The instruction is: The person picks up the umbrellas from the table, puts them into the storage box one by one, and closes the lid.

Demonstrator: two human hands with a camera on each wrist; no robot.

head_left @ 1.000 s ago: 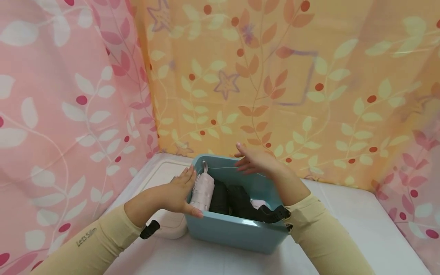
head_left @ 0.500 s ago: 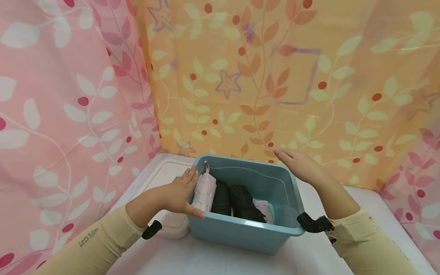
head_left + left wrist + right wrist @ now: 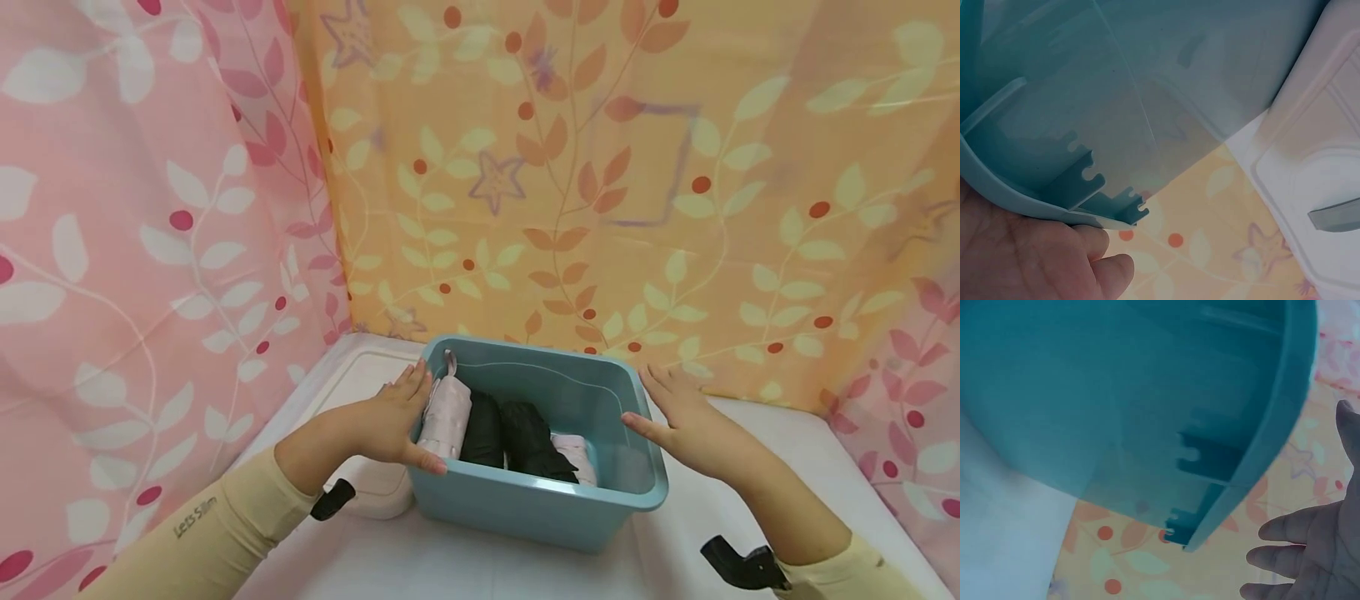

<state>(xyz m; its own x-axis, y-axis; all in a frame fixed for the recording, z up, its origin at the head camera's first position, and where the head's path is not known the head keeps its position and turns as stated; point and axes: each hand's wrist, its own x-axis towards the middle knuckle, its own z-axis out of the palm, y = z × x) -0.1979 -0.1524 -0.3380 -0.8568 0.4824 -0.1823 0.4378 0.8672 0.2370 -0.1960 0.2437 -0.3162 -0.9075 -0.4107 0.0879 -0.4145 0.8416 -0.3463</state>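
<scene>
A blue-grey plastic storage bin stands on the white surface. Inside, at its left end, lies a pale pink folded umbrella with a wrist loop. Two black bundles, perhaps folded umbrellas, lie beside it, then a small pale pink item partly covered by the black one. My left hand rests on the bin's left rim, fingers extended. My right hand is spread at the right rim; in the right wrist view its fingers stand apart from the bin's edge.
A white lid lies on the surface left of the bin, partly behind my left arm; a grey latch shows on it. A pink patterned curtain hangs at left, an orange one at the back.
My right hand has moved out from over the bin, rightward and then down to beside its right rim, uncovering the pale pink item. The left hand stays on the left rim.
</scene>
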